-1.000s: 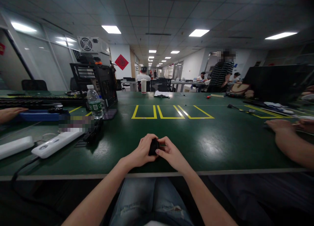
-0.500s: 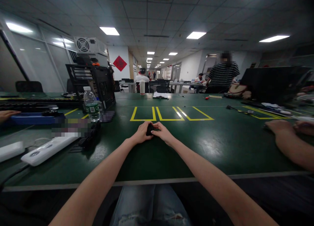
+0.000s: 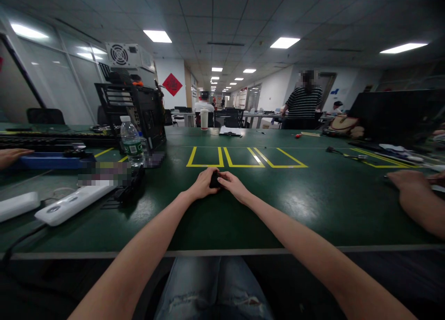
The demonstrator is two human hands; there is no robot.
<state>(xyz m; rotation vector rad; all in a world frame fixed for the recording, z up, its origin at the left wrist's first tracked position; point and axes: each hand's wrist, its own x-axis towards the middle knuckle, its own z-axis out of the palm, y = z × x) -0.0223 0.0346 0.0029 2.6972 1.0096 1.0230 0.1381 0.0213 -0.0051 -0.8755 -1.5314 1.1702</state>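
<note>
Between my two hands is a small black object point(image 3: 214, 180), too dark and too covered by fingers for its kind to show. My left hand point(image 3: 202, 183) is wrapped round it from the left. From the right, the fingers of my right hand point(image 3: 235, 185) press on it. Both hands are low over the green table point(image 3: 222, 227), just in front of three yellow tape outlines point(image 3: 243, 166). I cannot tell whether the object touches the tabletop.
On the left are a water bottle point(image 3: 131, 141), a black computer case point(image 3: 153, 111) and a white power strip point(image 3: 74, 202). Another person's hand point(image 3: 405, 183) rests at the right, and one more hand point(image 3: 14, 157) shows at the far left. A white cup point(image 3: 204, 120) stands at the back.
The view has shifted slightly, so the table sits a little higher in the picture. My right hand's fingers reach further over the black object. The standing person in the background has moved left.
</note>
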